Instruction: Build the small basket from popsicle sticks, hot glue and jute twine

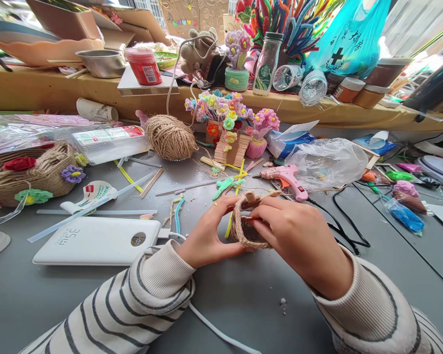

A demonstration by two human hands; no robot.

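"Twine basket (pixel 237 223), small and round! Where is it?"

"It's over the middle of the grey table (pixel 239 300), between the two hands. Its round mouth is turned so we can see inside a bit. I can't tell if it touches the table."

"How is the left hand (pixel 206 236)?"

"It's curved like a letter C. The fingers are at the top of the basket and the thumb is under the near edge, so it has hold of it."

"And the right hand (pixel 302 236)?"

"It's curled up, with finger and thumb tips close together at the basket's mouth. A thin brown strip (pixel 247 217) is right by them. I can't tell if they pinch it."

"What's near them?"

"A pink glue gun (pixel 288 177) lies just past the right hand, next to a crinkly clear bag (pixel 328 162). A yellow fuzzy stick (pixel 240 178) lies behind the basket, near some green fuzzy bits (pixel 227 186). A white power bank (pixel 96 243) sits beside the striped left sleeve (pixel 114 300)."

"And farther back?"

"A big ball of twine (pixel 172 137) sits near a bunch of fuzzy flowers (pixel 229 105). Way over on the left is a bigger basket (pixel 7 179) with a red flower (pixel 19 163) and a purple flower (pixel 73 174) on it. Up on the shelf (pixel 40 93) stands a glass bottle (pixel 268 64) with a dark lid (pixel 273 36)."
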